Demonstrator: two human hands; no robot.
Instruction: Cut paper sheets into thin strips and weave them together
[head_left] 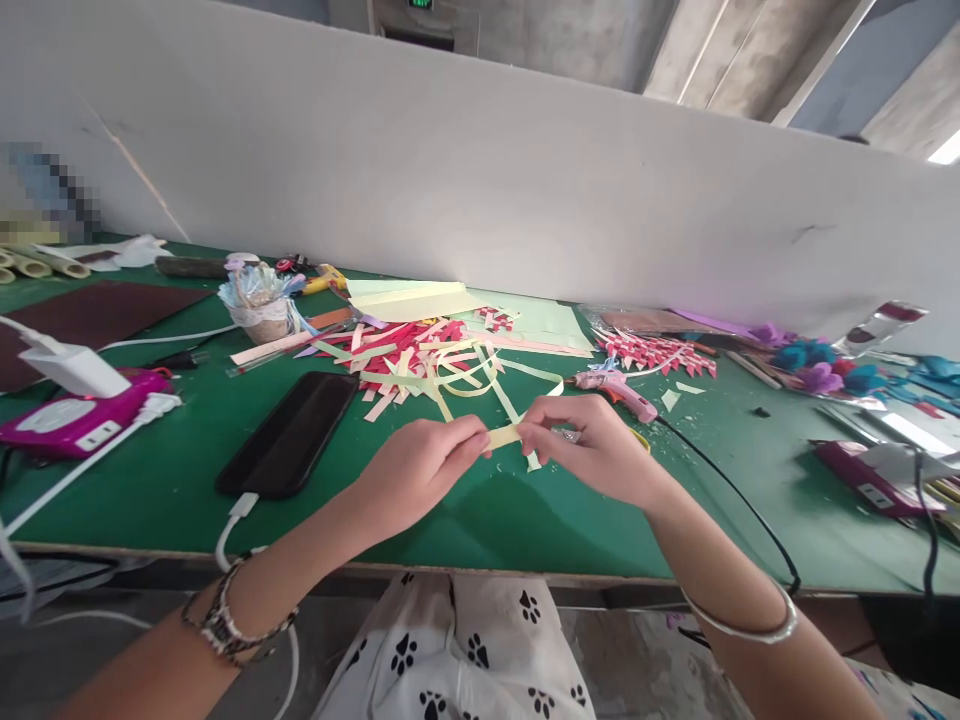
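Observation:
A short yellow paper strip is stretched between my two hands, above the green tabletop. My left hand pinches its left end between thumb and fingers. At the other end, my right hand has its fingertips closed on the strip. Pale green and yellow paper strips loop and cross just beyond my hands. Behind them lies a heap of red, pink and cream strips. The pink glue gun rests right behind my right hand, its nozzle pointing left.
A black phone with a white charging cable lies left of my hands. Magenta power strips sit at both sides. Pale paper sheets, woven red-and-white pieces and a small decorated pot stand farther back, before a grey partition.

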